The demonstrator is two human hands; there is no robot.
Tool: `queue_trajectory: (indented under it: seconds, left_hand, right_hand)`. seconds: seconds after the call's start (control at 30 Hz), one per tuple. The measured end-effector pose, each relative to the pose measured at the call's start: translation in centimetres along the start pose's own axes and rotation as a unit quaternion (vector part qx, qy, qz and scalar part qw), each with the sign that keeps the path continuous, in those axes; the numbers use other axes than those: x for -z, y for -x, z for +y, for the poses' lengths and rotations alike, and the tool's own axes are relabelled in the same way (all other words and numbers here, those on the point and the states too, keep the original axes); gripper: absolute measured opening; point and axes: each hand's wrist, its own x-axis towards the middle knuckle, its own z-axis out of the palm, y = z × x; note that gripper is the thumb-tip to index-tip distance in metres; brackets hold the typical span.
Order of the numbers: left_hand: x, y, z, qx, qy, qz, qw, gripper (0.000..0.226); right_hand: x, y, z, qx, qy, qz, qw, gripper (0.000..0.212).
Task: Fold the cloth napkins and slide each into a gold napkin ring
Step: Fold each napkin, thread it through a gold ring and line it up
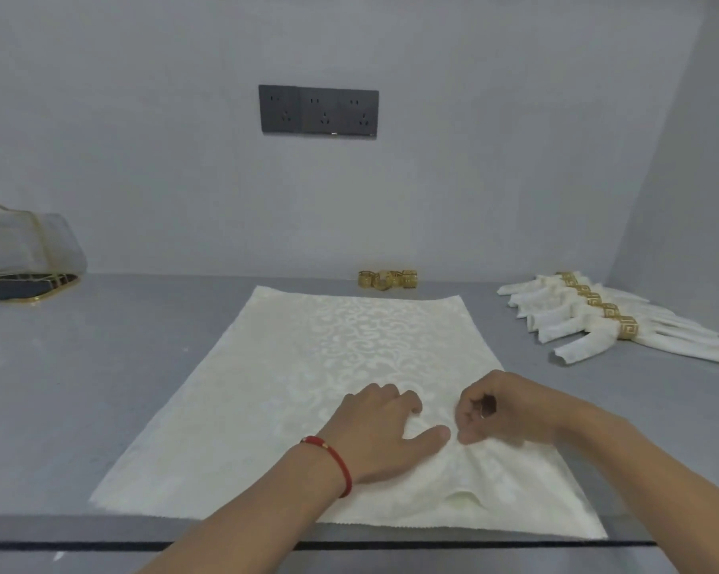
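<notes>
Nearest the lens, two bare forearms reaching onto a cream damask napkin (308,387) spread flat on a grey table (80,387), near edge lying just short of the table's front lip. Left hand (380,432), red cord bracelet (335,459) at the wrist, pressing down on the cloth with fingers bent and thumb stretched toward the other hand; pinch not confirmed. Right hand (500,410) curled, fingertips nipping a small gather of fabric at the centre, creases fanning out from that point. Likely soft, light and limp, a little slick from the woven sheen, so best taken at the middle pinch and lifted so the corners hang down for threading. To the right, well apart, a row of finished napkins (589,321) already banded in gold. At the back, beside the wall, loose gold napkin rings (386,279) clustered together. Far left, a gold-rimmed tray (26,285) under folded cloth. On the wall, a dark socket strip (318,111). No brand, label or legible writing anywhere.
</notes>
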Motion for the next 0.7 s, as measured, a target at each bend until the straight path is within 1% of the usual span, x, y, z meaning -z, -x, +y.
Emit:
queue_trajectory:
  seconds: [0.07,0.1,0.23,0.33,0.4,0.5,0.53,0.57,0.6,0.63,0.7]
  left_hand:
    - [0.5,0.0,0.2,-0.003,-0.007,-0.019,1.0,0.069]
    - [0.8,-0.2,0.2,-0.006,-0.009,-0.027,1.0,0.07]
    - [1.7,-0.3,0.0,-0.009,0.01,-0.054,0.998,0.059]
    - [2.2,-0.1,-0.1,-0.007,0.031,-0.081,0.996,0.062]
    - [2.6,0.0,0.0,-0.001,0.031,-0.094,0.995,0.067]
    - [3.3,-0.3,-0.2,0.012,0.023,-0.113,0.993,0.072]
    - [3.4,-0.4,-0.4,0.011,0.008,-0.116,0.993,0.068]
    - [3.4,-0.6,-0.7,0.009,-0.003,-0.114,0.993,0.056]
    - [3.5,-0.7,-0.9,0.006,-0.007,-0.108,0.994,0.039]
    - [3.4,-0.9,-1.2,0.007,0.008,-0.096,0.995,0.025]
    - [3.6,-1.2,-1.6,0.006,0.054,-0.06,0.997,0.01]
  right_hand:
    - [0.5,-0.1,-0.3,-0.012,-0.004,0.013,1.0,0.008]
    - [0.8,-0.2,-0.4,-0.023,-0.006,0.023,0.999,0.009]
    - [1.6,-0.2,-0.5,-0.046,-0.026,0.013,0.999,0.033]
    - [1.9,-0.3,-0.7,-0.069,-0.026,0.013,0.997,0.027]
    - [2.0,-0.8,-0.9,-0.062,-0.022,0.043,0.997,0.03]
    - [1.8,-1.8,-1.8,-0.011,-0.017,0.138,0.99,0.032]
    - [1.5,-2.2,-2.1,0.004,-0.006,0.176,0.984,0.033]
    - [1.2,-2.5,-2.3,0.014,0.01,0.208,0.978,0.034]
    - [0.9,-2.7,-2.3,0.018,0.032,0.227,0.973,0.033]
    - [0.6,-2.8,-2.2,0.024,0.056,0.228,0.972,0.03]
    - [0.5,-2.3,-1.4,0.017,0.074,0.2,0.977,0.021]
